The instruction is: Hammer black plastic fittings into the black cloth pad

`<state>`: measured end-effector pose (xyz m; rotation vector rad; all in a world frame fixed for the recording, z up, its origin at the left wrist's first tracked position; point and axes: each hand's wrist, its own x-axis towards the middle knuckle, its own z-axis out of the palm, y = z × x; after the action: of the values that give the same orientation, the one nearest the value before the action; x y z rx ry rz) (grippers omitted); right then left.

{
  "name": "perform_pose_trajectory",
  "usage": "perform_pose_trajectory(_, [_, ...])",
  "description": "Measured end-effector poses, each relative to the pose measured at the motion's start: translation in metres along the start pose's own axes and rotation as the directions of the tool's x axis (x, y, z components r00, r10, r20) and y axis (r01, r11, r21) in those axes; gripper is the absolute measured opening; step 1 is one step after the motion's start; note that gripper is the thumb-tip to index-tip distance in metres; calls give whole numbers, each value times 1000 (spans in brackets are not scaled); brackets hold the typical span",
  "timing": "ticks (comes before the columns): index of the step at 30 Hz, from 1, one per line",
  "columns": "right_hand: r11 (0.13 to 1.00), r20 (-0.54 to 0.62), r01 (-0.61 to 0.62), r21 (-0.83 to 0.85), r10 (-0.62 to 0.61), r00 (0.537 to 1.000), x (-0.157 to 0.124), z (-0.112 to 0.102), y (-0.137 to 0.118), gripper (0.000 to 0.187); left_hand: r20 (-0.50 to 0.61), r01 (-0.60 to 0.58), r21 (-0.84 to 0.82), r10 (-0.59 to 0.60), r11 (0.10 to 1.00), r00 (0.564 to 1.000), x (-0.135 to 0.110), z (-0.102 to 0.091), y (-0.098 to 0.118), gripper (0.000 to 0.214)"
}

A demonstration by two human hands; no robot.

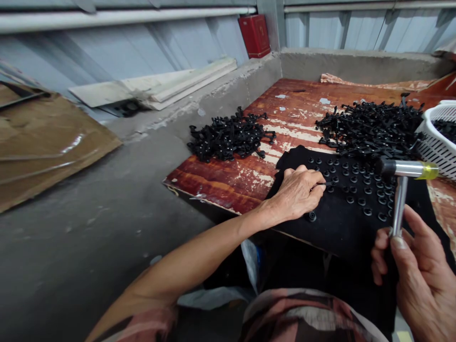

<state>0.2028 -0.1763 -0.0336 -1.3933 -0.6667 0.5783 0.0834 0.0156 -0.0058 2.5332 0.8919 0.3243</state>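
Head view: the left hand has its thumb and fingertips pinched together on a small black piece, just above a black cloth dotted with round black parts. The right hand is clamped around the handle of a hammer, its black-and-yellow head raised over the cloth's right side. Black heaps and a white basket stand on the bench. A red box beyond bears a faint mark, unreadable here.
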Motion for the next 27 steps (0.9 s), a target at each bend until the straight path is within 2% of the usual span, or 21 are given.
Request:
perform_pose_trajectory(10, [999, -18, -24, -21, 24, 1000, 0, 2, -2, 48, 4, -3, 13, 3, 1000, 1000, -1, -1, 0, 22])
perform_pose_trajectory(18, [999, 9, -21, -42, 21, 1000, 3, 0, 0, 51, -23, -57, 143, 61, 988, 998, 0, 2, 2, 25])
perform_pose_trajectory(22, [980, 94, -31, -199, 50, 994, 7, -8, -3, 52, -32, -47, 157, 52, 987, 998, -1, 4, 3, 26])
perform_pose_trajectory(24, [945, 195, 30, -326, 36, 980, 8, -13, -7, 50, -33, -45, 146, 50, 988, 998, 0, 5, 3, 26])
perform_pose_trajectory(27, [858, 297, 244, -453, -113, 948, 11, -15, -15, 49, -40, -48, 129, 54, 990, 998, 0, 6, 2, 26])
